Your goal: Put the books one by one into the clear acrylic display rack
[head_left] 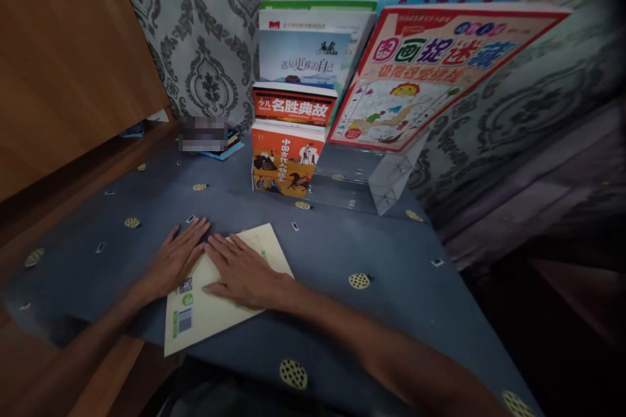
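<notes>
Apparently the step in hand is one of pressing flat or squaring up; a pale yellow book (218,314) lies at a slant on the cloth-covered bench (337,247), left of centre in the lower part of the frame, with its barcode (184,320) facing up; the right hand (244,273) rests palm down across it, fingers stretched out and slightly apart, thumb well away from them; the left hand (178,259) lies flat along the book's left edge, its fingers straight and nearly together, tips near those of the right; neither hand is clamped on anything. Any move to lift or turn the book would, I judge, call for fingers slipped under an edge; the corner toward the bottom of the frame, at or just past the bench's front edge, looks easiest to take.

Much of the cover is hidden under the right hand, and its small print is too blurred to read; whether the left palm bears on book or bench, I cannot tell; a pixelated patch masks most of the small stack (229,148) at upper left; the books (288,156) in the see-through rack (391,176) overlap, the topmost cut off; the lower right sinks into darkness.
</notes>
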Available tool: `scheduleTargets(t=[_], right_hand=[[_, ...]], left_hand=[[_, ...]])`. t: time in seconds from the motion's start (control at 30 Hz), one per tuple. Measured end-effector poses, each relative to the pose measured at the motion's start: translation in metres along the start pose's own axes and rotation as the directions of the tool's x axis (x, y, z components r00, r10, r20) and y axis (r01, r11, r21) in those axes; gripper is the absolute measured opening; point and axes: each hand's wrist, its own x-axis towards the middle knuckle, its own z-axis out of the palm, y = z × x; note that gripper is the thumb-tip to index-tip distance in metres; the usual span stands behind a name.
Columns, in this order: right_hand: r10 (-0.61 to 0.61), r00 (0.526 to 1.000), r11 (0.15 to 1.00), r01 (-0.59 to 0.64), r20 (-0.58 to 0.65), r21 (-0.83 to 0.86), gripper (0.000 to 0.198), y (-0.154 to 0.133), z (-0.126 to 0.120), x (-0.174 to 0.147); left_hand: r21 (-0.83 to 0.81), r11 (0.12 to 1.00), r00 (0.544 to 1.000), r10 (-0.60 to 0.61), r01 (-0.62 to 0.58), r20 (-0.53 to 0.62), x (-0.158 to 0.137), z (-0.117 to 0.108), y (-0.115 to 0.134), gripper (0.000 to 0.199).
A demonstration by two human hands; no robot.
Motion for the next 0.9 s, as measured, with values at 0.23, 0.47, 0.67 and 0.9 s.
scheduleTargets(t=[0.23,0.47,0.67,0.9], right_hand=[[0.198,0.978,0.978,-0.202,-0.061,-0.061,0.075,0.041,-0.013,-0.022],[0.292,0.953,0.941,-0.302,-0.085,-0.155,0.071,0.047,-0.018,-0.042],[0.292,0.951,0.927,-0.308,-0.104,-0.215,0.071,0.049,-0.012,-0.042],[0.259,0.956,0.931,-0.285,-0.139,-0.227,0.070,0.053,-0.008,-0.045]], left_hand=[[0.012,0.997,0.996,-0.081,0.080,0.034,0.000,-0.011,0.008,0.061],[0.214,0.977,0.997,0.038,-0.023,-0.065,0.001,-0.002,0.071,0.060],[0.159,0.980,0.981,0.144,-0.123,-0.129,-0.006,0.015,0.120,0.077],[0.067,0.998,1.000,-0.008,0.010,-0.023,-0.032,-0.003,0.057,0.071]])
